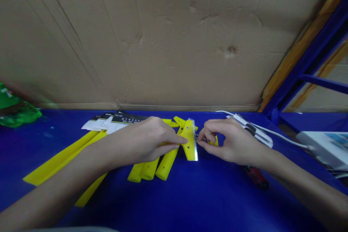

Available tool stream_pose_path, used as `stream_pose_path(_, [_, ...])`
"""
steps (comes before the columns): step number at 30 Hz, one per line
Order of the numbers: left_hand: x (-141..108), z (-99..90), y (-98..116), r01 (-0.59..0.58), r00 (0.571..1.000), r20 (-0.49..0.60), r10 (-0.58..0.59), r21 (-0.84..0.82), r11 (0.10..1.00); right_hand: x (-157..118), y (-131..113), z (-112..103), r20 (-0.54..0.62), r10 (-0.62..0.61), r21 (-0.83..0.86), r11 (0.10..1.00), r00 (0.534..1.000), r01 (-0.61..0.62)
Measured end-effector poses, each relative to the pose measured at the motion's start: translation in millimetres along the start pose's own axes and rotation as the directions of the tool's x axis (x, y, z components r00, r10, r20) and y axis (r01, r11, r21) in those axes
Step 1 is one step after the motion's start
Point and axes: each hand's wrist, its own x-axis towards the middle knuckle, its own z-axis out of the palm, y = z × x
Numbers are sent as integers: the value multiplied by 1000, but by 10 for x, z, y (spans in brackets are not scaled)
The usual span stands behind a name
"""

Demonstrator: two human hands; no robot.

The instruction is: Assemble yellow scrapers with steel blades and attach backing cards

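Note:
My left hand (pixel 160 139) grips a yellow scraper head (pixel 188 137), its thumb and index finger pinched at the neck. A shiny metal blade (pixel 195 141) runs along the head's right edge, and two small holes or screws show in its face. Just right of the blade, my right hand (pixel 223 139) is closed in a pinch. Something small and dark is at its fingertips, too small to name. Below the left hand lie several yellow tube handles (pixel 166 165) with open round ends. Part of another yellow piece (pixel 214 140) shows behind the right fingers.
Black-and-white printed cards (pixel 125 119) and long yellow strips (pixel 62 156) lie at the left on the blue table (pixel 190 199). A red-and-black tool (pixel 257 177) is under the right forearm. A white power strip (pixel 254 130) with a cable sits behind it. A cardboard wall (pixel 174 43) closes the back.

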Motion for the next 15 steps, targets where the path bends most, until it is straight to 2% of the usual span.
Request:
stream_pose_path(2, [16, -1, 12, -22, 999, -33, 21, -26, 999, 2, -57, 8, -98, -102, 26, 994, 990, 105])
stream_pose_path(5, [35, -27, 51, -11, 999, -48, 7, -78, 997, 0, -122, 42, -136, -245, -77, 969, 960, 236])
stream_pose_path(10, [31, -68, 83, 3, 998, -58, -9, -106, 994, -22, -171, 67, -97, -361, -233, 914, 927, 332])
stream_pose_path(15, [5, -73, 35, 0, 995, -99, -13, -130, 992, -46, -263, 6, 17, -398, -336, 861, 917, 381])
